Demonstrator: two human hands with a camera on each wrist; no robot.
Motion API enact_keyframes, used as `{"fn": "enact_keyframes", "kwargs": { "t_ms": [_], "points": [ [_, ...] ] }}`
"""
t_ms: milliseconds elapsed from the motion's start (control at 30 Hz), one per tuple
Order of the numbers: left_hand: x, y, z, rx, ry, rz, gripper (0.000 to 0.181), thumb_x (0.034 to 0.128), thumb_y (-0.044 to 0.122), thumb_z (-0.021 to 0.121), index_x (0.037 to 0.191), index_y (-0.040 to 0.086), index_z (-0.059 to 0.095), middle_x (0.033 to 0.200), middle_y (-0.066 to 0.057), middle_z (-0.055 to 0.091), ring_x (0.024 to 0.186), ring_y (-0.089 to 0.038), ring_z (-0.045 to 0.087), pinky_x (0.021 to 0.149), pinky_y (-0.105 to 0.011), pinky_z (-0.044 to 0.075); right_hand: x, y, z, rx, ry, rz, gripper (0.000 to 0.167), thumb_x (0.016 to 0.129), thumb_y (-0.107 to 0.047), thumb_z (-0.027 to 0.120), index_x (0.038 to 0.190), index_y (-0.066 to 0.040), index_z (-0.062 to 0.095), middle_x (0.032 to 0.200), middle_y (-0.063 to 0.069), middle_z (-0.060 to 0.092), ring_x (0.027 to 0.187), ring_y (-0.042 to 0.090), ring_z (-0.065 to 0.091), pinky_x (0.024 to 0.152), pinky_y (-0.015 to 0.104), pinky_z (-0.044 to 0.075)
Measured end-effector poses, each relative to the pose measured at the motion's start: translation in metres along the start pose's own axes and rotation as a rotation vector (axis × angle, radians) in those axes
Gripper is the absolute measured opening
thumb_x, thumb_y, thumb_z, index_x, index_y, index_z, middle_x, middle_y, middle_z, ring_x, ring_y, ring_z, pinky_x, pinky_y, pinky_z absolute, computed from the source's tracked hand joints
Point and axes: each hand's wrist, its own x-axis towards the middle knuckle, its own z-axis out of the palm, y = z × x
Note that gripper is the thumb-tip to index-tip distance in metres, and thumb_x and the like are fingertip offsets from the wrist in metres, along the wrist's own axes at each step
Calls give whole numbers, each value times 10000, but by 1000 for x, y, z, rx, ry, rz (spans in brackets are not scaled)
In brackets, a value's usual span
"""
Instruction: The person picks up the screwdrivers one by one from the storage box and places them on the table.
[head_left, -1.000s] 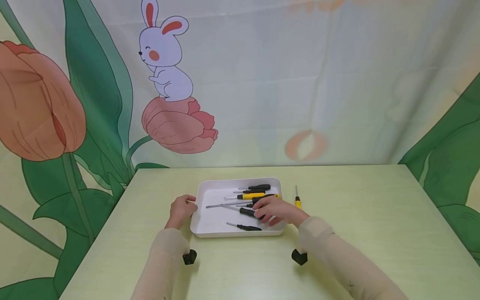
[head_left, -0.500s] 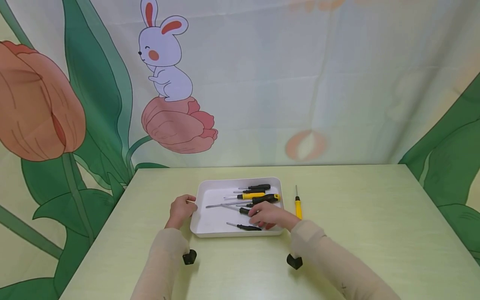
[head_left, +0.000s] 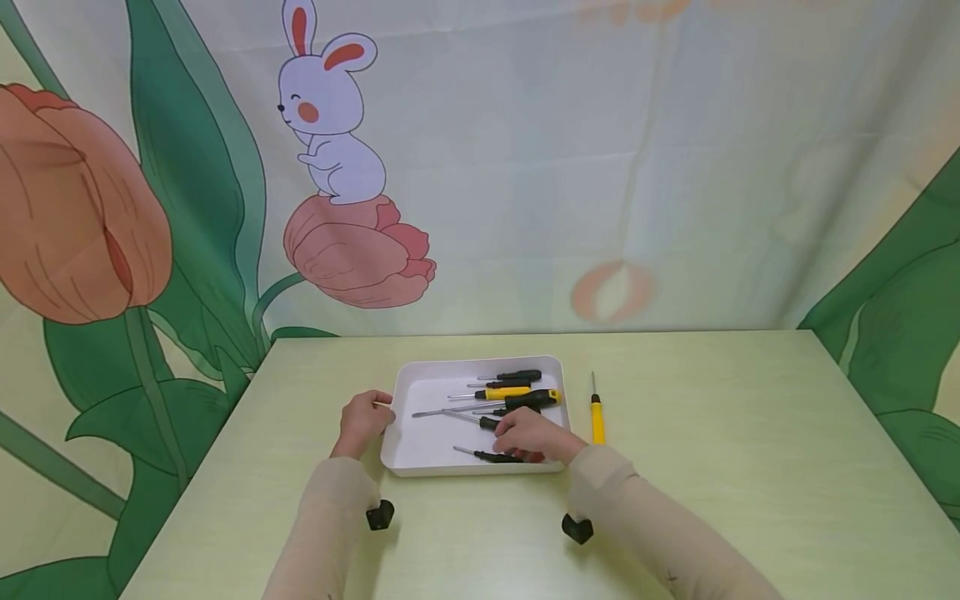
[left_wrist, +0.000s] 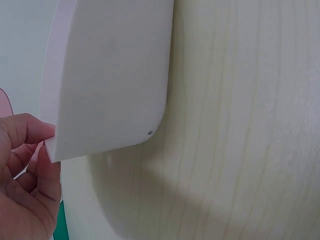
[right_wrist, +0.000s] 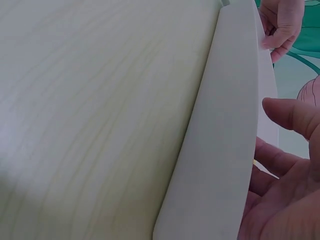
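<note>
One driver [head_left: 597, 421] is lying out, lower right, more drivers [head_left: 534, 398] are waiting in the tray [head_left: 427, 448], left hand [head_left: 363, 423] pinching it, right hand [head_left: 534, 432] hovering, fingers apart.

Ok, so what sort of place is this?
Probably a staged indoor tabletop workspace: a pale wood-grain table, a wrinkled fabric backdrop printed with a rabbit and tulips, and a white tray of screwdrivers.

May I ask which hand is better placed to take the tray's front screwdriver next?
The right hand, probably: it is close to that screwdriver, while the left hand pinches the tray at its left end.
</note>
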Motion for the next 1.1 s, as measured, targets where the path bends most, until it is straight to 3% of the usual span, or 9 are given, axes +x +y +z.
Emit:
{"fn": "enact_keyframes", "kwargs": {
  "t_ms": [167, 367, 733, 1100],
  "points": [
    [0, 0, 0, 0, -3, 0, 301, 797, 85, 536, 1095, 43, 554, 958, -132, 575, 748, -195, 535, 589, -221, 434, 4, -3, 6, -72, 57, 2, 227, 744, -185, 672, 929, -62, 626, 742, 25, 566, 615, 170, 495, 576, 319, 465],
    [0, -1, 0, 1, -1, -2, 293, 798, 89, 537, 1088, 49, 557, 956, -128, 577, 743, -191, 534, 582, -214, 431, 8, -3, 12, -161, 97, -31, 181, 695, -173, 702, 829, -80, 626, 753, 14, 568, 548, 161, 453, 481, 283, 403],
    [2, -2, 0, 7, -3, 9, 296, 794, 78, 535, 1086, 35, 556, 947, -138, 580, 729, -192, 539, 576, -220, 432, 6, -8, 19, -377, 162, -70, 110, 650, -114, 662, 724, -101, 582, 685, 6, 542, 623, 167, 469, 513, 278, 342],
    [0, -1, 0, 7, 1, 23, 294, 792, 75, 530, 1082, 33, 559, 934, -134, 585, 715, -187, 539, 567, -218, 429, 7, -6, 22, -399, 170, -85, 71, 695, -107, 647, 651, -122, 593, 641, -15, 544, 594, 156, 464, 509, 271, 346]
  ]
}}
